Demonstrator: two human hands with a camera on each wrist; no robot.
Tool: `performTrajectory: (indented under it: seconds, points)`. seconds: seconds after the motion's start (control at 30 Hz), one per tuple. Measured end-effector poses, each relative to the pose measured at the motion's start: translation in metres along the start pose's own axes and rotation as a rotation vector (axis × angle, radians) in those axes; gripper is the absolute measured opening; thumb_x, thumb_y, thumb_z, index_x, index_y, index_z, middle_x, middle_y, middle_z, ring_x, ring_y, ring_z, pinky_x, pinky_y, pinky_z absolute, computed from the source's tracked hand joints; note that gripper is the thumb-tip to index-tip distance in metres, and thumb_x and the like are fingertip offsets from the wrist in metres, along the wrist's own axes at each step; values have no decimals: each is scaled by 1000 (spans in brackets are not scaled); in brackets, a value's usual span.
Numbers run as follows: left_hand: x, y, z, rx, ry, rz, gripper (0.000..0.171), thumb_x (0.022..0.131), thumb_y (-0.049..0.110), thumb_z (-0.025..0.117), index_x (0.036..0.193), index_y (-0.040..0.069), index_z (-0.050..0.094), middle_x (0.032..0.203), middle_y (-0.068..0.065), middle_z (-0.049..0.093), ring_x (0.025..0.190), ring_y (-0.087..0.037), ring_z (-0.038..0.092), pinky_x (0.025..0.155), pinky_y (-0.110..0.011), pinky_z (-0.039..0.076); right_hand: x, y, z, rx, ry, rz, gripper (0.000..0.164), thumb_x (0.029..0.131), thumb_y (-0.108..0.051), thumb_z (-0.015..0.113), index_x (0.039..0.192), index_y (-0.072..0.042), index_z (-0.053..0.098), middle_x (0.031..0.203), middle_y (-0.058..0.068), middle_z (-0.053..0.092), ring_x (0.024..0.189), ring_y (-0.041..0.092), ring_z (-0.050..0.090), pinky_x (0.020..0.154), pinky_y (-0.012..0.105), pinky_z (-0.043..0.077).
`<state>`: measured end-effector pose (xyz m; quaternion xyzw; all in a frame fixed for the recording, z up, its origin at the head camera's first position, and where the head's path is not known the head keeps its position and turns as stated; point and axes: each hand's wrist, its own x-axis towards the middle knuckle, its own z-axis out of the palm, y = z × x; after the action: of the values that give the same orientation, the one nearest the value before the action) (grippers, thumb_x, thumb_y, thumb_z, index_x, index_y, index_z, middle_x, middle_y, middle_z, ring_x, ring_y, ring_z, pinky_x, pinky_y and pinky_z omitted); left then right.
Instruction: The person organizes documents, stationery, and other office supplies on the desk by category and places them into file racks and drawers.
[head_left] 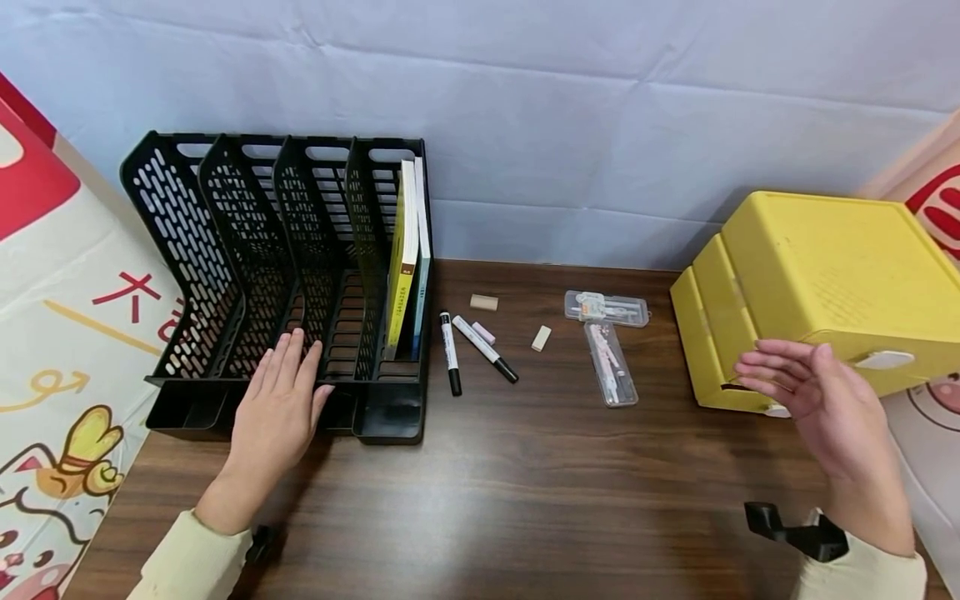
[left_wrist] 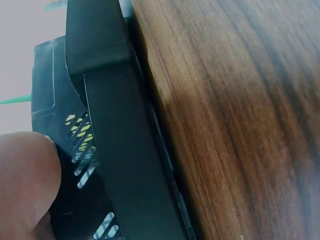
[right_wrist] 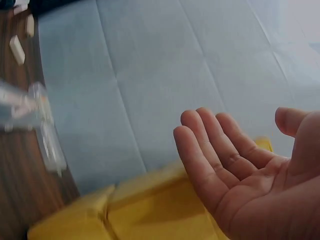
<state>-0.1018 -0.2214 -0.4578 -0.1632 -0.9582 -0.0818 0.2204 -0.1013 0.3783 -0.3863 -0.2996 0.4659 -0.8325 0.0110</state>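
My left hand [head_left: 273, 412] lies with straight fingers over the front of a black file rack [head_left: 392, 423], fingertips by the middle slots. In the left wrist view a fingertip [left_wrist: 27, 172] overlaps the rack's perforated side. A yellow book [head_left: 401, 300] and a blue-and-white book [head_left: 422, 275] stand in the rack's rightmost slot. My right hand [head_left: 836, 417] is held up at the front of a yellow drawer box [head_left: 847, 258], palm turned inward, fingers extended and nothing in it. The right wrist view shows that palm [right_wrist: 250, 195] bare, with the yellow box behind it.
Between rack and box lie two markers [head_left: 450, 353], a beige eraser [head_left: 484, 302], a pale eraser [head_left: 541, 338] and a small pinkish piece [head_left: 483, 332]. Two clear plastic cases [head_left: 611, 367] with stationery lie nearer the box. A pale cloth [head_left: 540, 142] hangs behind the wooden table [head_left: 525, 500].
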Motion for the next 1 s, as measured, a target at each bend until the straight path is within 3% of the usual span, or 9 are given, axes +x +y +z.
performTrajectory:
  seconds: [0.2, 0.4, 0.67, 1.0]
  points:
    - [1, 0, 0, 0, 30, 16, 59, 110, 39, 32, 142, -7, 50, 153, -30, 42, 144, -43, 36, 121, -51, 25, -24, -11, -16, 147, 68, 33, 67, 109, -16, -2, 133, 30, 39, 126, 42, 58, 120, 46, 62, 101, 46, 52]
    - [2, 0, 1, -4, 52, 30, 66, 111, 44, 22, 139, -8, 52, 151, -30, 44, 143, -43, 38, 123, -48, 21, -38, -21, -33, 341, 144, 108, 73, 110, -25, 0, 130, 29, 44, 124, 46, 56, 119, 51, 60, 99, 52, 51]
    - [2, -1, 2, -6, 64, 37, 61, 110, 40, 29, 136, -9, 54, 150, -31, 44, 141, -45, 41, 124, -47, 19, -47, -34, -49, 336, 280, 236, 79, 110, -38, 6, 126, 23, 54, 117, 41, 63, 112, 47, 66, 93, 49, 56]
    - [1, -1, 3, -19, 62, 36, 64, 111, 43, 25, 136, -9, 53, 150, -31, 44, 142, -44, 38, 121, -51, 23, -57, -42, -64, 506, 337, 224, 91, 107, -50, 8, 123, 27, 53, 116, 45, 60, 112, 54, 64, 90, 59, 55]
